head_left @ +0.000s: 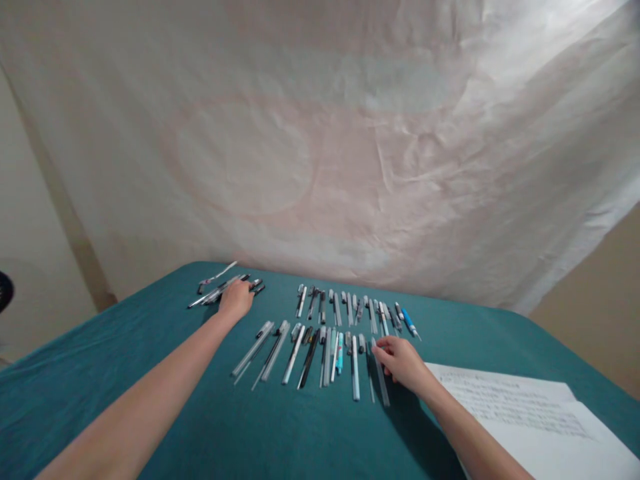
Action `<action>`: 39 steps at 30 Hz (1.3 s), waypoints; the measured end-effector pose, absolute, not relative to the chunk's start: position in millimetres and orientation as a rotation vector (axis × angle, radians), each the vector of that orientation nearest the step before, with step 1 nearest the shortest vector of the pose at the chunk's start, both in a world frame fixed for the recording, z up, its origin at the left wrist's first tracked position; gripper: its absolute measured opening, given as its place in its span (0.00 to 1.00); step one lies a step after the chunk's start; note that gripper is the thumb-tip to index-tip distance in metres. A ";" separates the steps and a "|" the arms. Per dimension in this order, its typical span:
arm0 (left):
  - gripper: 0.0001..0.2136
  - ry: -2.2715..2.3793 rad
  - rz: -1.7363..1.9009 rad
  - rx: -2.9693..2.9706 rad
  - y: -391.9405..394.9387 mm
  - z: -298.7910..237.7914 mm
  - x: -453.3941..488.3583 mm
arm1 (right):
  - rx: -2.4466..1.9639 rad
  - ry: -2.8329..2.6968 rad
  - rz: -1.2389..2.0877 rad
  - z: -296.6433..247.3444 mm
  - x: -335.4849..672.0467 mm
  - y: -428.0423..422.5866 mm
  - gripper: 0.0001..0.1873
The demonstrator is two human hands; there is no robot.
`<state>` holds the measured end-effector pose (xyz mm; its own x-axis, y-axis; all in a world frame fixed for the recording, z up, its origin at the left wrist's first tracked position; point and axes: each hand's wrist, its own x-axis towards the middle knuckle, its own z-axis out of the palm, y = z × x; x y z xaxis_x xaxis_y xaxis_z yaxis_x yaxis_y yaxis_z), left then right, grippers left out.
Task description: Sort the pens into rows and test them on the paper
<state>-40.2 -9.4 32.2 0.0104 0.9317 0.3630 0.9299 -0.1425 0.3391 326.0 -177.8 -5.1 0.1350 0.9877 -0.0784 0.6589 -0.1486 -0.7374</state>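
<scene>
several pens (213,295) lie in a loose, overlapping pile under and beside the left hand (237,300), with a thin white strip (223,272) just beyond its fingers. that hand is lowered onto the pile with its fingers curled; whether they are clamped on a pen i cannot tell. right of it, between the two hands, pen parts on the green tablecloth (220,427) form two rows. the near row starts with clear barrels (254,349), then has a black pen (309,360), a turquoise pen (340,353) and a pale barrel (355,373) just left of the right hand (397,357). that hand's fingertips touch the top of a clear barrel (382,380) at the row's end; i cannot tell if they grip it or merely rest there. the far row lies beyond this hand and ends in a blue pen (410,322). a handwritten sheet (515,407) lies partly under the right forearm. judging by the layout, most pens seem already spread and taken apart, while the pile at the left hand remains unarranged.
</scene>
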 end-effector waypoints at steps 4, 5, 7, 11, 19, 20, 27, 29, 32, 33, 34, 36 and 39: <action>0.10 2.128 0.729 2.263 -5.5 24.9 -46.2 | -1.863 -1.656 0.603 -1.1 321.0 -178.1 0.15; 0.11 2.138 0.715 2.276 -4.7 23.1 -46.2 | -1.859 -1.673 0.564 -0.5 320.0 -178.4 0.15; 0.12 2.156 0.701 2.302 -3.7 20.1 -45.4 | -1.855 -1.696 0.506 0.0 319.0 -179.2 0.15; 0.13 2.179 0.691 2.328 -3.4 16.0 -41.7 | -1.834 -1.722 0.429 -1.2 319.8 -180.6 0.14; 0.10 2.136 0.682 2.252 -7.4 15.9 -35.9 | -1.771 -1.669 0.413 -5.9 320.1 -182.9 0.14; 0.10 2.119 0.700 2.239 -9.2 17.5 -34.5 | -1.761 -1.655 0.422 -6.2 319.9 -183.3 0.15; 0.13 1.756 0.917 2.240 -46.0 38.8 12.8 | -1.581 -1.510 0.498 -2.7 315.8 -184.7 0.17; 0.12 1.590 0.940 2.249 -69.9 44.3 38.7 | -1.478 -1.448 0.588 3.8 311.1 -186.6 0.18; 0.10 1.339 0.918 2.227 -112.6 48.2 79.4 | -1.328 -1.327 0.821 17.6 301.8 -192.2 0.19; 0.10 1.163 0.915 2.115 -126.4 48.2 91.9 | -1.280 -1.277 0.894 22.3 299.0 -194.2 0.19; 0.10 1.031 0.892 2.011 -138.9 47.7 103.3 | -1.234 -1.230 0.952 26.3 296.6 -196.2 0.19; 0.08 0.900 0.851 1.858 -158.5 45.8 122.4 | -1.161 -1.153 1.008 32.0 294.0 -199.0 0.18; 0.08 0.845 0.838 1.654 -173.5 43.0 141.7 | -1.144 -1.089 1.012 33.9 294.7 -199.9 0.17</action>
<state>141.7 -173.5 43.0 0.5053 0.8555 0.1136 0.1207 -0.2004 0.9723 294.7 -199.9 33.9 0.1837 0.9749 0.1255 -0.0541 0.1375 -0.9890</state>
